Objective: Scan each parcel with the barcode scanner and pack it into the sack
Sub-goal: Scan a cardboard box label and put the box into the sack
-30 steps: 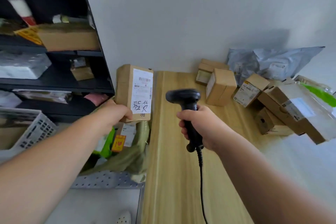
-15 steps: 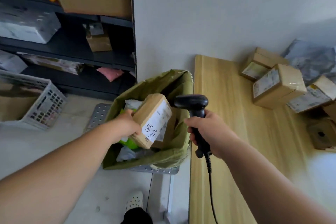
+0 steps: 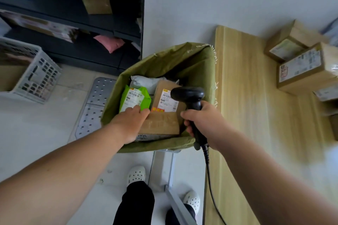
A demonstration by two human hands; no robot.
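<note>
Packing step under way, judging by the parcel (image 3: 161, 124) lying flat inside the sack (image 3: 173, 64), against its near wall and on top of the load. Risking a wedge here: catching the parcel's near edge on the sack's folded near rim, or leaving it perched across the labelled box (image 3: 169, 97) and the green mailer (image 3: 135, 97) deeper in the sack, so tipping later or blocking the next parcels. Likely cause: letting go before settling it level. Risking also a snag of the scanner cable (image 3: 210, 179), trailing down from the sack's near-right corner along the edge of the table (image 3: 247, 106), if swinging the right arm across the sack's mouth. Possibly also knocking the sack's right wall with the scanner head. Covering the parcel's left end with the left hand (image 3: 130, 124), palm down, with fingers (image 3: 140, 110) bending over the parcel's far edge just beside the green mailer and the thumb out of sight. Not possible to tell whether clasping the parcel or merely resting on it. Clenching the barcode scanner (image 3: 188, 95) in the right hand (image 3: 203, 120), with fingers (image 3: 188, 126) wrapping tight round the grip and the head hanging over the sack's right side, above the labelled box. Waiting right of the sack, on the table and well apart from it: more cardboard parcels (image 3: 307, 73), presumably awaiting scanning.
</note>
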